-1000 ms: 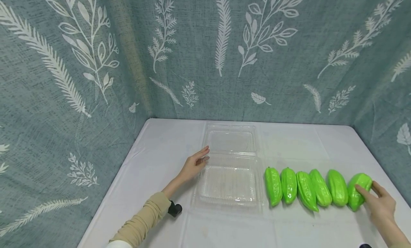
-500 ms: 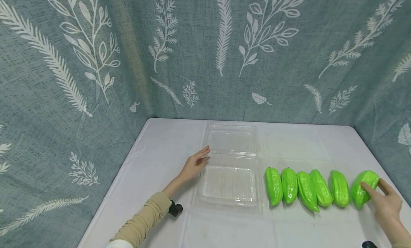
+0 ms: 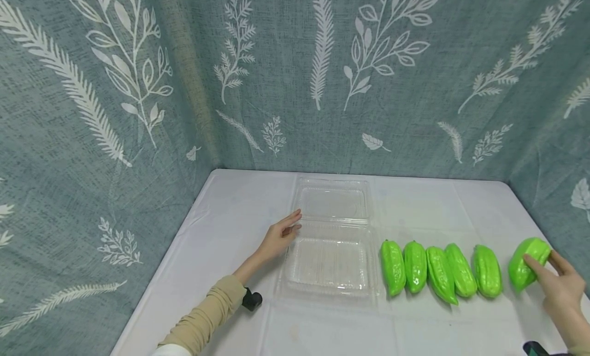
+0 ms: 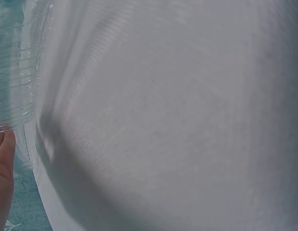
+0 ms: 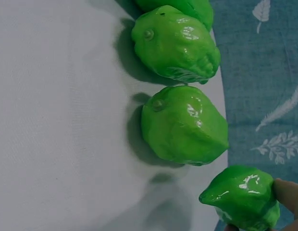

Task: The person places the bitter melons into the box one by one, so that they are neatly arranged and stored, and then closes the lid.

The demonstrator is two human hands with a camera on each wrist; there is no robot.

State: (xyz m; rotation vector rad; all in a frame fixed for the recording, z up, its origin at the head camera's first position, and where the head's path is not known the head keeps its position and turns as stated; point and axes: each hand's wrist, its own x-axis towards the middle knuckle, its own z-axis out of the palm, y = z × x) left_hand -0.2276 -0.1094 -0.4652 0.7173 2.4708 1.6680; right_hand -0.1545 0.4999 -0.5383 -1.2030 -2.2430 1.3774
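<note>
The head view is bright, the 2 wrist views dimmer.

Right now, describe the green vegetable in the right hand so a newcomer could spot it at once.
Start at the white table and the open clear container on it. Right of that, go past a row of five glossy green vegetables to the right hand. The held vegetable is raised in its fingers, while its five lookalikes rest on the table.

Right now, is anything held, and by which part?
The right hand holds a green vegetable by its body, away from the pointed tip. Whether the left hand grips the clear box can't be told.
</note>
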